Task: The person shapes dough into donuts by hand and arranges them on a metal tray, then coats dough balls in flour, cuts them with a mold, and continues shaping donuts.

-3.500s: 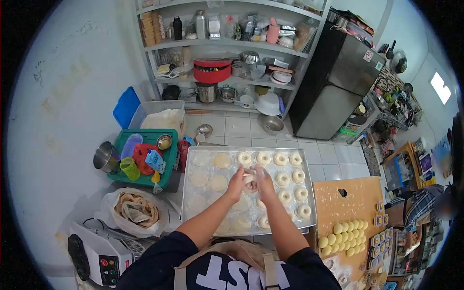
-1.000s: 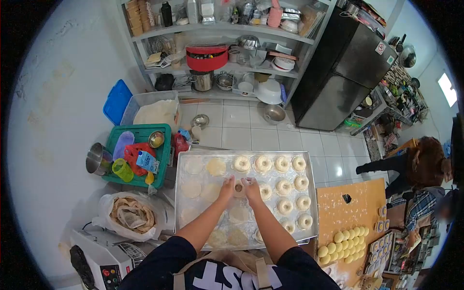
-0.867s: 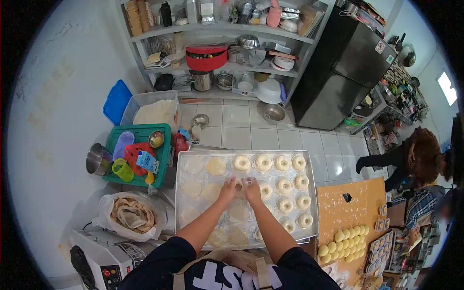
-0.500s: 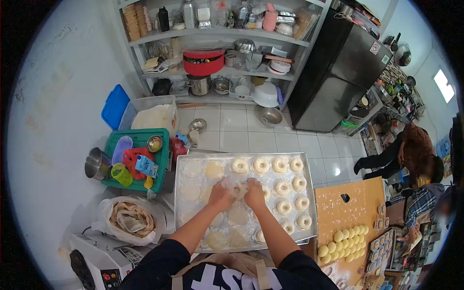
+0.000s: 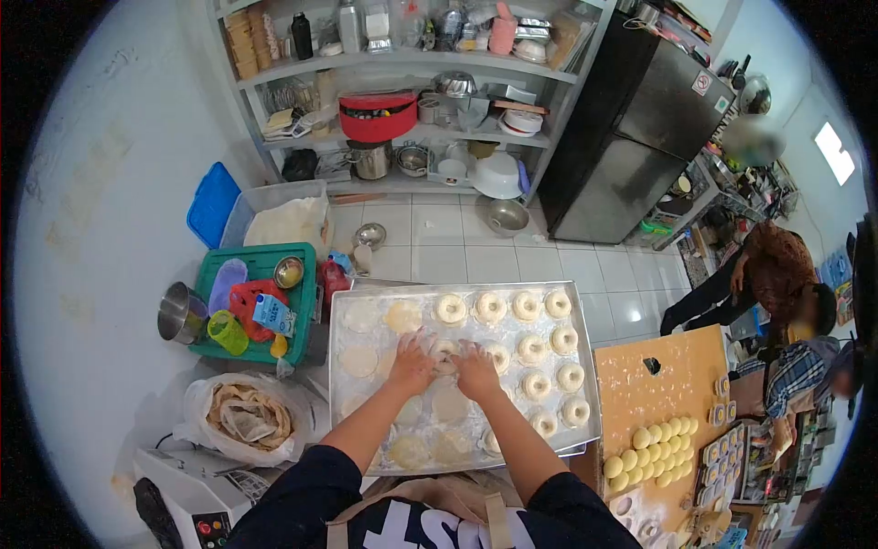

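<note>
A pale dough ring (image 5: 445,347) lies on the large metal baking tray (image 5: 585,366), between my two hands. My left hand (image 5: 413,366) is at the ring's left side, fingers spread and the thumb side close to the dough. On the other side, my right hand (image 5: 476,371) has its fingers apart, with the thumb at the ring's edge. Whether the thumbs press into the dough is too small to tell. Several shaped dough rings (image 5: 531,349) fill the right part of the tray. Flat round paper pieces (image 5: 358,360) lie across its left part.
A wooden table (image 5: 631,384) at right bears rows of dough balls (image 5: 652,452) and filled trays. Two people work beyond it. At left stand a green crate (image 5: 206,320), a flour bin (image 5: 288,220) and a plastic-lined sack (image 5: 247,416). Shelves and a black fridge (image 5: 631,146) stand behind.
The dough ring, held up and blurred between both hands before, now lies lower on the tray. My fingers have spread apart around it. The person at far right has shifted posture.
</note>
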### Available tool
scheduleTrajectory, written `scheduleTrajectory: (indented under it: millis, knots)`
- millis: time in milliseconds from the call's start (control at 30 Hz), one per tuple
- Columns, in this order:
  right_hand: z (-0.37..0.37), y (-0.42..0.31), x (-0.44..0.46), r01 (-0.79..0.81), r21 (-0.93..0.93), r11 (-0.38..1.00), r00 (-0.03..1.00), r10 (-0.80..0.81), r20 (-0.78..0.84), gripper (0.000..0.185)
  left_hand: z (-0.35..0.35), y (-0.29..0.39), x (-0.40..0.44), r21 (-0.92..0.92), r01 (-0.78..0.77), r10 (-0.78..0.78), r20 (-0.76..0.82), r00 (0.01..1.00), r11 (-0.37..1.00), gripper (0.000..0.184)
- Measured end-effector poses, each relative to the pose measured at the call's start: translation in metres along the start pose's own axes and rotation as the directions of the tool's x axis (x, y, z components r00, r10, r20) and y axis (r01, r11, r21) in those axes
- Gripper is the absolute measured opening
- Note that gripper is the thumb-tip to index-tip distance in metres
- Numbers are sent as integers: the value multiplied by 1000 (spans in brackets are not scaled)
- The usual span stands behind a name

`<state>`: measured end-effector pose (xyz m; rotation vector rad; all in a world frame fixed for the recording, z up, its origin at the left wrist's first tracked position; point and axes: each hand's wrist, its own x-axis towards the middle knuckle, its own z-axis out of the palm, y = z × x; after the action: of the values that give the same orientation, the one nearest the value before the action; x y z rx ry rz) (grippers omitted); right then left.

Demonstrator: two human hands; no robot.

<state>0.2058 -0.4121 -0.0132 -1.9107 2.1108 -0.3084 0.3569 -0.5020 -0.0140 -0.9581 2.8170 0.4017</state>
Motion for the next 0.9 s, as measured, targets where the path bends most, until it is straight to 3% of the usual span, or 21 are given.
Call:
scheduleTrajectory:
  millis: [67, 167, 200, 267, 300, 333, 367, 433, 500, 567, 633, 767, 900]
  knots:
    - [-2, -3, 2, -19, 10, 1000, 999, 20, -50, 37, -6, 2, 0, 49, 10, -12, 47, 999, 999, 51]
    - [-4, 2, 1, -62, 157, 986, 988, 83, -129, 38, -26, 8, -9, -178, 8, -29, -117, 993, 984, 72]
    - [-7, 6, -1, -73, 227, 971, 982, 110, -155, 38, -21, 6, -8, -345, 29, -87, -154, 984, 938, 73]
    - [-14, 16, -9, -240, 586, 774, 960, 280, 24, 39, -10, -2, -8, -644, 38, -214, -198, 957, 764, 75]
    - [-19, 22, -14, -321, 720, 616, 934, 330, 135, 40, -7, -6, -14, -887, 30, -247, -96, 964, 461, 75]
    - [-34, 28, -25, -375, 712, 593, 926, 277, 256, 49, -7, -12, -22, -996, 33, -237, 12, 971, 88, 74]
    - [-41, 30, -39, -299, 737, 606, 954, 215, 210, 53, -7, -17, -31, -954, 47, -186, 105, 977, -296, 73]
    - [-43, 31, -77, -144, 774, 617, 990, 96, 107, 59, -3, -25, -59, -804, -39, -217, 113, 970, -594, 73]
    - [-40, 36, -110, -208, 937, 282, 966, 210, 151, 61, 8, -33, -88, -601, -115, -216, 99, 971, -791, 71]
    - [-34, 44, -142, -175, 981, -82, 931, 309, 192, 62, 20, -39, -114, -389, -165, -203, 58, 977, -906, 68]
    - [-27, 52, -166, -35, 911, -411, 891, 400, 215, 60, 23, -37, -127, -332, -161, -212, 122, 970, -929, 67]
    - [-21, 63, -203, 2, 892, -452, 792, 546, 274, 55, 8, -23, -115, -303, -93, -129, 100, 987, -948, 74]
    - [-34, 67, -245, 135, 871, -473, 797, 574, 189, 54, -18, 4, -79, -336, 42, 69, -69, 995, -941, 93]
